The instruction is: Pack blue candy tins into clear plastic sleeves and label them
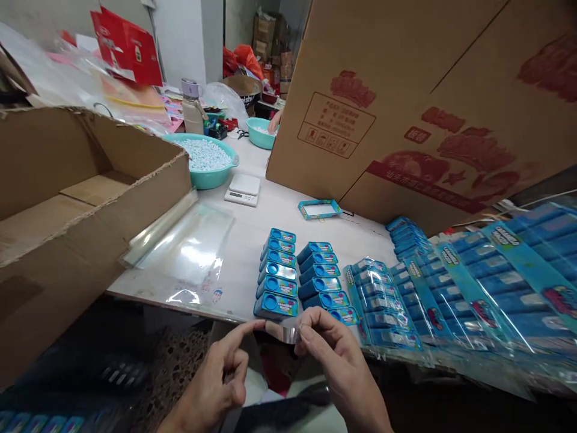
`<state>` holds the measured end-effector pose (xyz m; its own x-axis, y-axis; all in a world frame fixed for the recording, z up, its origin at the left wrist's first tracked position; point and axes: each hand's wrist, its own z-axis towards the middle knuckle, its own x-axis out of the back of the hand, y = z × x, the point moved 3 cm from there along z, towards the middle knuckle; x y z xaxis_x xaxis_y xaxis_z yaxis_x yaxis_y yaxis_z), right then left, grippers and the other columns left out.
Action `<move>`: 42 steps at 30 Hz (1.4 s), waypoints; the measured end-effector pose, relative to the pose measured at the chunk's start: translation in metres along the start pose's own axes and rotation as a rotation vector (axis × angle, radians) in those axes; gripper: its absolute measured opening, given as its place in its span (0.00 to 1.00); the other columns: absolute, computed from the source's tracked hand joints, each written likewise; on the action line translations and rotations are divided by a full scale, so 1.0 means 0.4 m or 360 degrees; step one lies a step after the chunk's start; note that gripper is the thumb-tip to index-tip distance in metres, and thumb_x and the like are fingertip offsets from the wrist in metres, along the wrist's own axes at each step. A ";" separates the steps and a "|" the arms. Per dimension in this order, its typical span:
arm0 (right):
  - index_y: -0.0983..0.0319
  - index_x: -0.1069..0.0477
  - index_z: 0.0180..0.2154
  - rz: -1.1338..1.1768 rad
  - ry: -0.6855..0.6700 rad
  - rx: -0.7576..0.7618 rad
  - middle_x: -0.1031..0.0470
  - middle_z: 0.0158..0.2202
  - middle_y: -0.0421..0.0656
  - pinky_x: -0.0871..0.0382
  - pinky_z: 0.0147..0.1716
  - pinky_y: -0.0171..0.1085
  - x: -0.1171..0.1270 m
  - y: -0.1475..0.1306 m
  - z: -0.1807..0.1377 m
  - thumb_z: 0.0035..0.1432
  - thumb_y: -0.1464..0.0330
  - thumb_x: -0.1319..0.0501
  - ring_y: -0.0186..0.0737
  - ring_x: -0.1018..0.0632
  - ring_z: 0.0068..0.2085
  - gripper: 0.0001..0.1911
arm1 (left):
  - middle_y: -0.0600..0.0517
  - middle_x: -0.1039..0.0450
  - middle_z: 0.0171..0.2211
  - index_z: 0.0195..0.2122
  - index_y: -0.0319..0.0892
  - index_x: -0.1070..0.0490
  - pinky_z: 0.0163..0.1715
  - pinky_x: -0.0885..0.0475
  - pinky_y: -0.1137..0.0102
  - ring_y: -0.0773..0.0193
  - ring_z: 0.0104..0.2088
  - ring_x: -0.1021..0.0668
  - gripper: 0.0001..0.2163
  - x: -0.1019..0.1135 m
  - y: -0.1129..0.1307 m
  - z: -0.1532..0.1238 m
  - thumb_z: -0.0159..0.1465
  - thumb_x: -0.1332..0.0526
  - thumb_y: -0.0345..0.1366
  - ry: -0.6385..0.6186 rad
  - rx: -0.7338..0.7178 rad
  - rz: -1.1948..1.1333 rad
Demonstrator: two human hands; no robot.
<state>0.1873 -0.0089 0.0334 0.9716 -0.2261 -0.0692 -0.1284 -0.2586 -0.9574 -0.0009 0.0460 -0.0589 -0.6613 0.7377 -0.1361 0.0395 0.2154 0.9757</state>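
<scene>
Both my hands are low at the table's front edge, pinching the top of a clear plastic bag (282, 331) between them. My left hand (220, 376) has its index finger and thumb on the bag's left corner. My right hand (338, 355) grips the right corner with curled fingers. Just beyond them stand two rows of small blue candy boxes (297, 276) on the white table (252, 240). To the right lie packed bags of the same blue boxes (387, 307), overlapping in a long stack (496, 282).
An open cardboard box (67, 204) fills the left. A big tilted carton (415, 102) stands at the back right. Clear bags (189, 240), a small scale (243, 189), a teal basin of white candies (205, 159) and another person's hand at a second basin (261, 132) lie farther back.
</scene>
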 end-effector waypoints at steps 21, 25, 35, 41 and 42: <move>0.62 0.33 0.30 -0.0660 0.0613 0.0012 0.33 0.28 0.41 0.37 0.28 0.32 -0.034 0.060 0.084 0.66 0.55 0.41 0.34 0.34 0.30 0.19 | 0.56 0.46 0.24 0.26 0.41 0.41 0.25 0.46 0.73 0.70 0.25 0.42 0.23 0.099 0.078 0.140 0.71 0.49 0.54 0.0042 0.0184 0.0338; 0.61 0.33 0.28 -0.1249 0.0760 0.0429 0.30 0.28 0.41 0.39 0.33 0.36 -0.031 0.057 0.102 0.67 0.64 0.42 0.37 0.30 0.32 0.14 | 0.56 0.47 0.24 0.25 0.41 0.44 0.25 0.46 0.72 0.69 0.26 0.41 0.24 0.099 0.072 0.166 0.71 0.51 0.55 0.0053 0.0258 0.0470; 0.61 0.36 0.30 -0.1657 0.0765 0.0643 0.32 0.28 0.39 0.45 0.35 0.38 -0.019 0.063 0.129 0.67 0.71 0.42 0.37 0.33 0.32 0.10 | 0.56 0.47 0.24 0.25 0.42 0.45 0.26 0.46 0.72 0.68 0.26 0.41 0.24 0.101 0.037 0.203 0.71 0.51 0.55 0.0095 0.0293 0.0523; 0.61 0.38 0.33 -0.1654 0.0748 0.0654 0.34 0.31 0.41 0.43 0.32 0.36 -0.023 0.086 0.134 0.67 0.72 0.43 0.37 0.33 0.33 0.08 | 0.58 0.51 0.21 0.24 0.43 0.47 0.22 0.51 0.72 0.70 0.23 0.46 0.25 0.076 -0.008 0.222 0.67 0.47 0.58 0.0059 0.0382 0.0079; 0.61 0.37 0.35 -0.1611 0.0768 0.0654 0.34 0.32 0.41 0.41 0.32 0.36 -0.022 0.088 0.135 0.67 0.71 0.43 0.37 0.32 0.34 0.06 | 0.58 0.51 0.20 0.24 0.43 0.47 0.22 0.51 0.72 0.70 0.22 0.46 0.25 0.072 -0.015 0.227 0.67 0.46 0.59 0.0053 0.0386 0.0022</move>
<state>0.1851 0.0348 -0.0151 0.4087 -0.4452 0.7967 0.8112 -0.2229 -0.5406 0.0478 0.1240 -0.0841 -0.6836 0.7209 -0.1135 0.2245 0.3557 0.9073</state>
